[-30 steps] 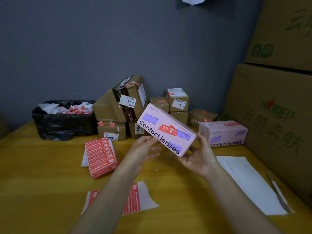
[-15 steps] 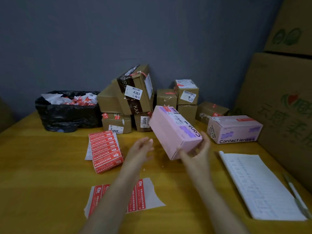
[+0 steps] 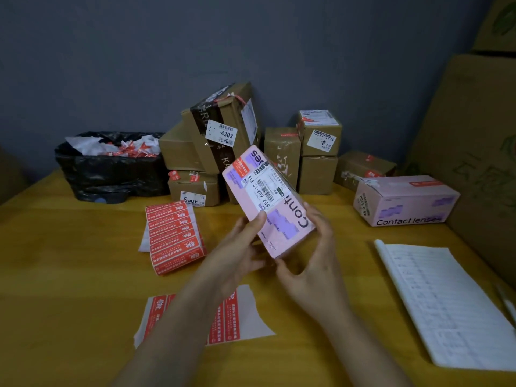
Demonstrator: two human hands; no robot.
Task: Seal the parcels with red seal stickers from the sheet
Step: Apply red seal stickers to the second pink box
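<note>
Gripping pink parcel (image 3: 275, 208) lower corners, left hand (image 3: 243, 247), right hand (image 3: 310, 263)

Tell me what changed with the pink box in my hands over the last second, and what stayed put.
The pink box was turned over: its shipping label now faces the camera instead of the Contact lenses side. The left hand, off the box half a second ago, now grips it; the right hand kept hold. The second pink box, the stack of sticker sheets and the brown parcels stayed put.

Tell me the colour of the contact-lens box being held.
The contact-lens box is pale pink with purple patches; the head view shows it.
</note>
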